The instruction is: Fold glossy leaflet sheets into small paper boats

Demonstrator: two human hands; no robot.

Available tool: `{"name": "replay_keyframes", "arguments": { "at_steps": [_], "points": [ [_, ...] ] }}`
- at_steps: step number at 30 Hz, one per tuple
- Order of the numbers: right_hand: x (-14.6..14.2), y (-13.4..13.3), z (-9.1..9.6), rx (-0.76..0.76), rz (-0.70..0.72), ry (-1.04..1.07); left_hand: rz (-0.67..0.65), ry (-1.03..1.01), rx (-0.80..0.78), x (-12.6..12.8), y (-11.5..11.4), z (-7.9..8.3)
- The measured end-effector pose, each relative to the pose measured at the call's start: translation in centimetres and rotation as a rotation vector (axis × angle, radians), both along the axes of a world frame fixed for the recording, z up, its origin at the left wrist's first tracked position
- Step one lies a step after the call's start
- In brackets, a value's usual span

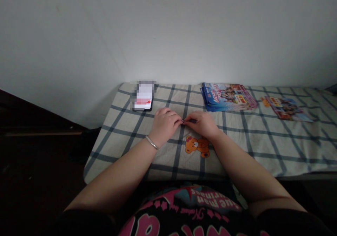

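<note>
My left hand (165, 123) and my right hand (201, 123) meet over the middle of the checked cloth (163, 171). Thumb and forefinger of each are pinched together, and the fingertips of both almost touch. Something tiny may be between them, but it is too small to name. A silver bangle (152, 142) circles my left wrist. Just beyond my left hand lies a phone (143, 95) with its screen lit and partly blurred out. An orange bear print (197, 145) on the cloth shows below my right hand.
A stack of colourful printed leaflets (228, 96) lies at the back, right of centre. Farther right is a separate leaflet (289, 108). A pale wall (168, 32) rises behind the table, whose left edge drops to a dark floor.
</note>
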State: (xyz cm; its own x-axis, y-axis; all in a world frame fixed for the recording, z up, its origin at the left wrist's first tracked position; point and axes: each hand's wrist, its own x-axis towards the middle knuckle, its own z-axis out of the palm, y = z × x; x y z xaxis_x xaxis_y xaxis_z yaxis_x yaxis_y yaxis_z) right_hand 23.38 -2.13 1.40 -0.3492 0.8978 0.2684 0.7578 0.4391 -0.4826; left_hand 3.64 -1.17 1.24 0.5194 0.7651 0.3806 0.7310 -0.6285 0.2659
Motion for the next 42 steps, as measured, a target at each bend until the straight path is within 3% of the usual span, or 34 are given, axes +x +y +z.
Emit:
{"name": "replay_keyframes", "arguments": {
  "at_steps": [6, 16, 23, 28, 34, 42],
  "points": [
    [0.8, 0.7, -0.5, -0.149, 0.027, 0.094, 0.048, 0.049, -0.036, 0.0, 0.0, 0.0],
    [0.3, 0.1, -0.1, -0.012, 0.004, -0.108, 0.011, 0.080, -0.063, 0.4, -0.3, -0.1],
    [0.6, 0.7, -0.1, 0.011, 0.046, -0.104, 0.041, 0.068, -0.132, 0.2, 0.3, 0.0],
    [0.8, 0.8, -0.2, 0.069, -0.013, -0.126, 0.048, 0.058, -0.151, 0.0, 0.7, -0.1],
    [1.3, 1.2, -0.6, -0.067, 0.050, 0.081, 0.067, 0.061, -0.157, -0.3, 0.9, 0.1],
    [1.6, 1.2, -0.9, -0.156, 0.068, 0.167, 0.084, 0.048, -0.118, -0.5, 0.9, 0.0]
  ]
}}
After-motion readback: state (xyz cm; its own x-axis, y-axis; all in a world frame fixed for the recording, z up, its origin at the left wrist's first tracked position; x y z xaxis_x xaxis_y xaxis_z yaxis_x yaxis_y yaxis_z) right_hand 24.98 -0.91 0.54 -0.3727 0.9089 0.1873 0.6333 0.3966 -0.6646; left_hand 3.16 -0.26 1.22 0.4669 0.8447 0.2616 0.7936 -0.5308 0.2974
